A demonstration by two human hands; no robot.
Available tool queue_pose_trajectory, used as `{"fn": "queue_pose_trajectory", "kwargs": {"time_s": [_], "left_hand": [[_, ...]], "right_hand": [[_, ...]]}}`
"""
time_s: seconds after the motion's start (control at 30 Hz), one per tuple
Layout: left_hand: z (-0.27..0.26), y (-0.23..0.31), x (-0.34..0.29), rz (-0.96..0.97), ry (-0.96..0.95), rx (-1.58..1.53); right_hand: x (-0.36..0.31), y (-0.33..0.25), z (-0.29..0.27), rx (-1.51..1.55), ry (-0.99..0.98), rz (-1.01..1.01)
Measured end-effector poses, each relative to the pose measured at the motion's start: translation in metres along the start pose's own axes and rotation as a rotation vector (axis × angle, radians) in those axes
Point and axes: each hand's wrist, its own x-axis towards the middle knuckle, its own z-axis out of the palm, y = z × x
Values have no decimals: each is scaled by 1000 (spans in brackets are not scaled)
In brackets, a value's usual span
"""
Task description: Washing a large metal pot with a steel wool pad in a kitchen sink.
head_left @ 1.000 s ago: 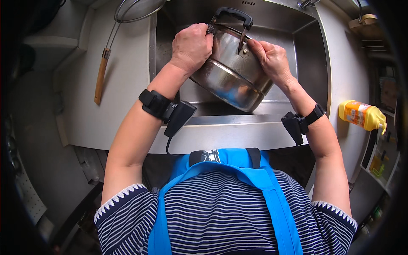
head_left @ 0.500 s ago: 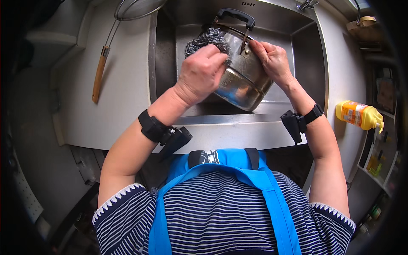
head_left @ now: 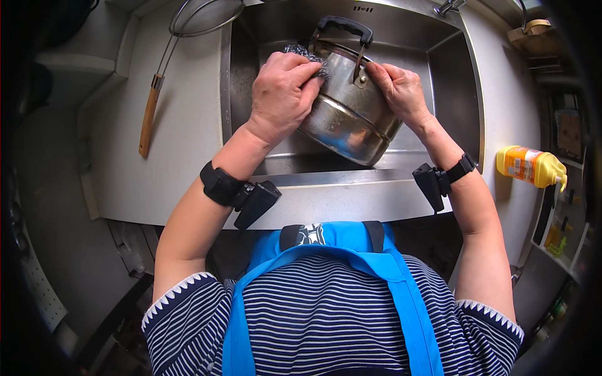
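Observation:
A metal pot with a black-gripped handle lies tilted in the steel sink, its side toward me and its rim at the far end. My left hand is closed on a steel wool scourer, which touches the pot's upper left side; fingers hide much of the scourer. My right hand grips the pot's rim beside the riveted handle bracket, thumb on the outer wall. Brownish stains mark the pot's lower wall.
The sink is set in a pale counter. Left of it lies a wire strainer with a wooden handle. A yellow pump bottle lies on the right counter. The tap is at the far right corner.
My left hand has slid left and slightly down with the scourer, uncovering more of the pot's wall. The right hand keeps its grip on the rim, and the pot has barely moved.

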Motion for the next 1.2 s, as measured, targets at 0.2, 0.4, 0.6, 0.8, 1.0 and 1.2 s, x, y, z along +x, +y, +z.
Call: {"fn": "queue_pose_trajectory", "kwargs": {"time_s": [0.2,0.4,0.6,0.8,1.0,1.2], "left_hand": [[22,19,13,69,-112,187],[25,11,30,38,-244,332],[1,18,-4,80,-312,223],[-7,2,-7,69,-294,139],[-25,-24,-26,-383,-325,-113],[-40,-53,-9,-63,-342,8]], "right_hand": [[0,2,-1,-24,5,-8],[2,0,2,-11,24,-5],[-3,5,0,19,17,-16],[-5,7,-1,36,9,-12],[-4,8,-9,165,-54,23],[8,-9,-21,60,-159,-149]]}}
